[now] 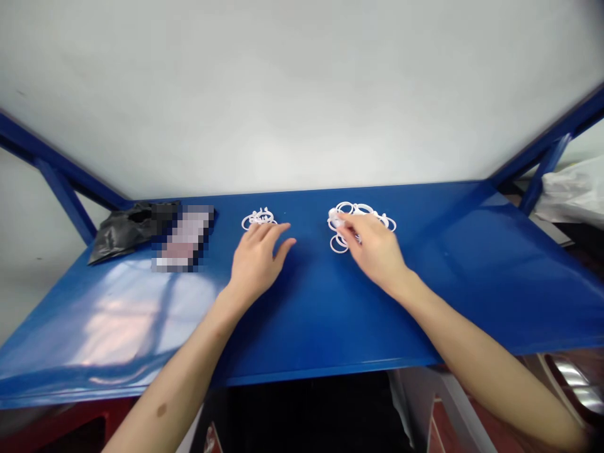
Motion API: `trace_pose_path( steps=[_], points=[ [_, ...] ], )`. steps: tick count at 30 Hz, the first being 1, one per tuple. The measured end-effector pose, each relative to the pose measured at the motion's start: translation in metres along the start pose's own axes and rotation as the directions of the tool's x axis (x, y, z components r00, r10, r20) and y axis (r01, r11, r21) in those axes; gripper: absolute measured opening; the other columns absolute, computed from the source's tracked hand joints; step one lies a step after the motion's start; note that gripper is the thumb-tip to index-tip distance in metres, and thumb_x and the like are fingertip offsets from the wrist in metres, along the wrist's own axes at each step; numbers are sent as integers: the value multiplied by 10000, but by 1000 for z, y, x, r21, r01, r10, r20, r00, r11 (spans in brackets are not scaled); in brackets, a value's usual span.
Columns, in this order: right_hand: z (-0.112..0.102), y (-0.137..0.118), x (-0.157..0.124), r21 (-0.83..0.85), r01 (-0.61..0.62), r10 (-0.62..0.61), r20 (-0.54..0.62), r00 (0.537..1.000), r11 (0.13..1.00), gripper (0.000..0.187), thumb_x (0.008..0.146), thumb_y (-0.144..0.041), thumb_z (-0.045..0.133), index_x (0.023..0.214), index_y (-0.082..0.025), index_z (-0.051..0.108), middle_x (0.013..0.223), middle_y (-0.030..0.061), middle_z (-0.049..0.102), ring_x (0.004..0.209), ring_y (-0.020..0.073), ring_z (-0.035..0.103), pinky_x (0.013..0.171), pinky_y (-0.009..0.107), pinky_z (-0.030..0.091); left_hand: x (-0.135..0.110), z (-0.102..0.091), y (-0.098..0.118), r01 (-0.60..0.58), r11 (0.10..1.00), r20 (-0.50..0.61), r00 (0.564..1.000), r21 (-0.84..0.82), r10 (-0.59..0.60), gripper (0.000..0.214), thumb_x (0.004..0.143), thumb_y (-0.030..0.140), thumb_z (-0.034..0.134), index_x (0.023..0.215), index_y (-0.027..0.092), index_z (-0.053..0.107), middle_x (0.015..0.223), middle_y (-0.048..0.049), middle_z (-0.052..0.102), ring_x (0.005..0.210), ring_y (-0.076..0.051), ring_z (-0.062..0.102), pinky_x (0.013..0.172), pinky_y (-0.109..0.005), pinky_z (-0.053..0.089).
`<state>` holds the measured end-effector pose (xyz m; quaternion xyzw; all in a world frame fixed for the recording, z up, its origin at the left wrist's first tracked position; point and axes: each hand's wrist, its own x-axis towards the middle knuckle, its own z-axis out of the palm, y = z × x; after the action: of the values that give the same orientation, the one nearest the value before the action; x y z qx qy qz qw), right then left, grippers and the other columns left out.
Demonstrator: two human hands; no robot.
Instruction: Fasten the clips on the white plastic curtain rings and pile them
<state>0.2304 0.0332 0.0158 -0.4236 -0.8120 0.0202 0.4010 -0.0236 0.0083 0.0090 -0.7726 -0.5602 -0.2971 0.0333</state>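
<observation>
Palm down over the blue table top [302, 314], my left hand [257, 258] has its thumb and index finger spread and holds nothing visible. Just beyond its fingertips lies a small pile of white plastic rings [258, 218] with little knobs or prongs. My right hand [375, 248] reaches over a larger pile of similar white rings [338, 244]. Its thumb and index finger pinch a white ring piece [334, 217] at the pile's left edge. The hand covers part of that pile, and the exact shape of the pinched piece is blurred.
A black plastic bag [134, 226] lies at the table's back left, beside a pixelated flat rectangular object [185, 238]. Blue metal frame bars [61, 182] rise at both sides. The pale wall [302, 94] stands behind. A translucent white bag [573, 192] is beyond the right edge.
</observation>
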Motion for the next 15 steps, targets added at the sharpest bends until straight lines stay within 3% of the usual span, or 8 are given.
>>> trace_pose_path(
  steps=[2, 5, 10, 15],
  points=[
    [-10, 17, 6, -142, -87, 80, -52, 995, 986, 203, 995, -258, 565, 1138, -194, 695, 1030, 111, 745, 937, 269, 658, 814, 436, 545, 1, 0, -14, 73, 976, 7, 997, 206, -76, 333, 982, 344, 526, 1235, 169, 652, 1197, -153, 681, 1088, -329, 589, 932, -474, 488],
    [-17, 38, 9, -242, -124, 123, -18, 992, 962, 160, 983, -230, 562, 1049, -186, 701, 961, 113, 742, 917, 284, 617, 776, 436, 530, 0, 1, -31, 86, 929, 112, 985, 361, -135, 300, 949, 296, 544, 1164, 138, 681, 1149, -177, 681, 1058, -360, 573, 868, -476, 485],
    [-13, 52, 8, -248, -109, 140, 112, 984, 963, 146, 969, -208, 560, 967, -192, 705, 934, 106, 736, 857, 278, 573, 757, 440, 514, 0, -2, -37, 66, 938, 170, 977, 341, -131, 250, 974, 264, 478, 990, 202, 720, 1018, -121, 724, 970, -335, 570, 783, -447, 456],
    [-19, 46, 12, -191, -133, 141, 29, 990, 973, 234, 978, -158, 488, 995, -198, 718, 970, 99, 730, 900, 271, 584, 792, 435, 511, 1, -8, -30, 77, 958, 124, 986, 277, -115, 239, 977, 283, 482, 978, 226, 714, 1008, -92, 744, 937, -311, 576, 776, -436, 448]
  ],
)
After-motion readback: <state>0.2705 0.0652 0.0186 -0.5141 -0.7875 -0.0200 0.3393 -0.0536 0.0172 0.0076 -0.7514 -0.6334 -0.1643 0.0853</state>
